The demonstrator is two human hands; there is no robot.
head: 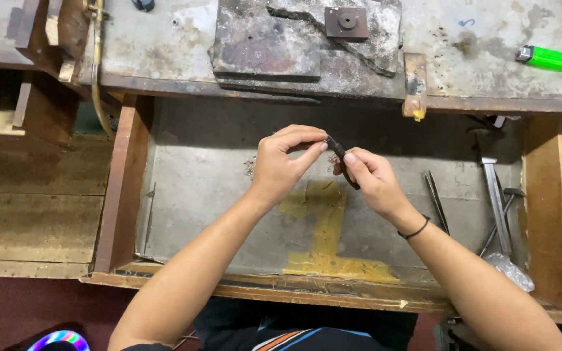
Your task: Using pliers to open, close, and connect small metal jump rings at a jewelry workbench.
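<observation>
I'm mid-step on fine handwork over the open wooden drawer tray with the grey metal floor (196,195). My right hand (372,179) is closed around a slim dark rod-like tool (339,156), thumb and forefinger clamped near its upper end, with the lower end showing below the palm. My left hand (284,162) is curled, thumb and forefinger pinched at the tool's tip at about 11 o'clock from the right hand; whatever sits in that pinch is too small to tell. Both forearms come in from 6 o'clock, wrists raised off the tray, elbows spread.

Next move, I judge, calls for steady fingertip pressure, no wrist swing.

Grey metal tweezers (436,198) lie at 3 o'clock, and a green plastic lighter (549,58) rests on the stained grey desk (489,39) at 1 o'clock.
</observation>
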